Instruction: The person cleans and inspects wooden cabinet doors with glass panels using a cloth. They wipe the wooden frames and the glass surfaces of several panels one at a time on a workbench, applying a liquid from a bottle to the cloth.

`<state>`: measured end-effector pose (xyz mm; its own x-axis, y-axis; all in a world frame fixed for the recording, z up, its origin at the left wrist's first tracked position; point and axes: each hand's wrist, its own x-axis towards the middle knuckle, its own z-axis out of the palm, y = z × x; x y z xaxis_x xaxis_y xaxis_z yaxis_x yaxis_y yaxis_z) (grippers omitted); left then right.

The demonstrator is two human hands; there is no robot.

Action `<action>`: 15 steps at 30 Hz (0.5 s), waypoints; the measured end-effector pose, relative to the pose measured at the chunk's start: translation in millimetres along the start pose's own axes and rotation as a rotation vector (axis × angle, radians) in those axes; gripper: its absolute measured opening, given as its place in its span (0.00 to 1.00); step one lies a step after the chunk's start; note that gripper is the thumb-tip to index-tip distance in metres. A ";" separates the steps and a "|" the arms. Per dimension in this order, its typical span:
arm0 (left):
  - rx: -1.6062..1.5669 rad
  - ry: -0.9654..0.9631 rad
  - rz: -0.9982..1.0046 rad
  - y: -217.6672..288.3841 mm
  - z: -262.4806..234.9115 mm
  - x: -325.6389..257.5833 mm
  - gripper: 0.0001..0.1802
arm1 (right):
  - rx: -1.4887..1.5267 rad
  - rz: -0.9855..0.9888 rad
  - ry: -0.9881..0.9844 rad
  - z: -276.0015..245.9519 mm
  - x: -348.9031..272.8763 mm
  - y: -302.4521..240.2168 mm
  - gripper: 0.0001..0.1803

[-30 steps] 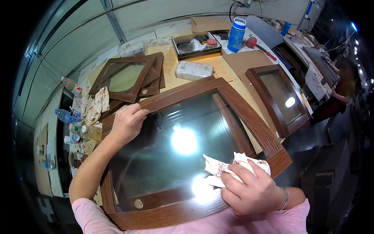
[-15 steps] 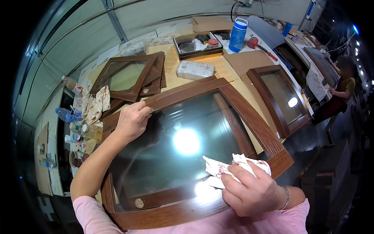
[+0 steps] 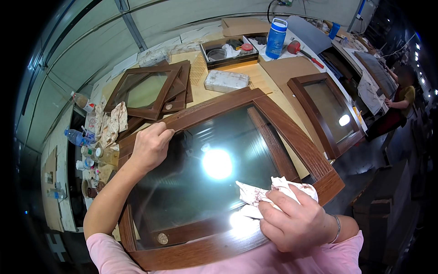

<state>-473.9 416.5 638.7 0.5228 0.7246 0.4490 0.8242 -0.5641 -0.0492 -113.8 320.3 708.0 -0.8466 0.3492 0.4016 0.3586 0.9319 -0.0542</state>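
Observation:
A brown wooden cabinet door [image 3: 301, 148] with a glass pane [image 3: 191, 182] lies slanted in front of me, its near rail close to my body. My left hand [image 3: 153, 144] is closed at the door's upper left, its curled fingers against the inner edge of the rail; anything pinched in them is hidden. At the lower right, my right hand [image 3: 294, 223] grips a crumpled white cloth [image 3: 250, 192] with reddish-brown stains. The cloth rests over the near right part of the door, beside a bright reflection. A round pale spot [image 3: 162, 238] shows near the bottom left corner.
Several similar frames [image 3: 169, 100] are stacked at the far left; another glazed door [image 3: 296, 86] leans at the right. Behind are a white block [image 3: 226, 81], a tool tray [image 3: 210, 65], a blue bottle [image 3: 276, 41] and a red mallet [image 3: 294, 47]. Bottles [image 3: 75, 135] and stained rags [image 3: 119, 118] line the left; a person [image 3: 401, 98] works far right.
My left hand has slid slightly left along the rail. The right hand and cloth have hardly moved. The view has shifted a little.

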 end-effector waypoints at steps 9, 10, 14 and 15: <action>-0.199 -0.130 -0.225 -8.7 -0.2 4.5 0.09 | -0.015 0.003 0.051 3.6 1.1 -0.6 0.10; -0.214 -0.138 -0.241 -9.5 -0.2 5.2 0.09 | -0.025 0.004 0.073 4.7 1.2 -0.9 0.10; -0.294 -0.164 -0.307 -14.3 1.2 7.9 0.09 | -0.027 0.003 0.044 2.2 2.1 -1.0 0.09; -0.318 -0.171 -0.325 -15.6 1.5 8.1 0.09 | -0.028 0.003 0.043 2.1 2.1 -1.1 0.09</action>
<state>-482.1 431.8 641.7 0.2992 0.9230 0.2419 0.8576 -0.3713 0.3560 -116.9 320.2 707.0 -0.8281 0.3465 0.4407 0.3722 0.9277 -0.0301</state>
